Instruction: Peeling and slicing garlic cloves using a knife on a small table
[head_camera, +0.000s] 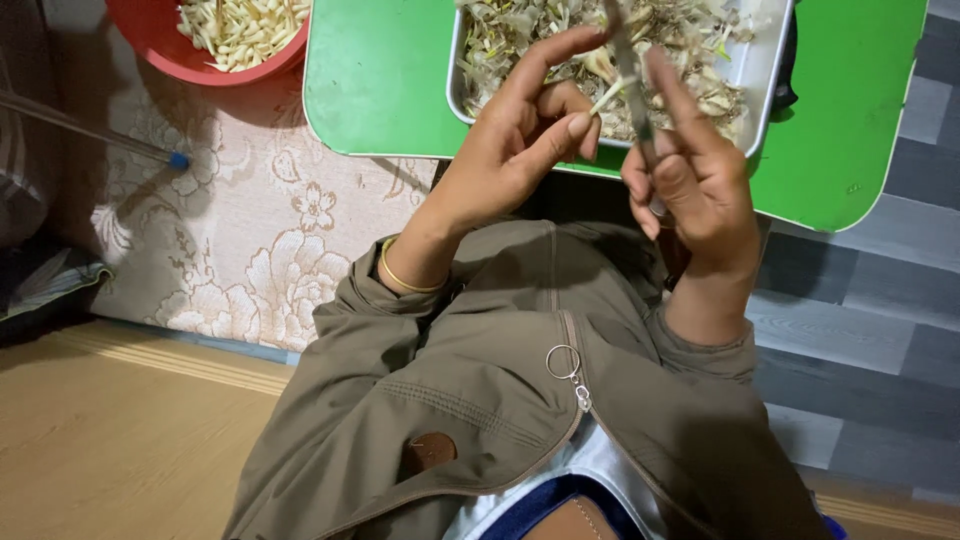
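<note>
My left hand (525, 130) pinches a small pale sprout stalk (607, 95) between thumb and fingers, just above the near rim of a white tray (757, 95). My right hand (695, 170) grips a thin metal knife (630, 75), blade pointing up, its edge meeting the stalk. The tray holds a heap of pale sprouts and trimmings (520, 30) and rests on a green low table (380, 80). A gold bangle (400, 275) circles my left wrist.
A red bowl (165, 45) of trimmed white sprouts sits on the floral mat (260, 230) at upper left. A thin rod with a blue tip (178, 158) lies on the mat. Wooden floor lies lower left, grey tiles on the right.
</note>
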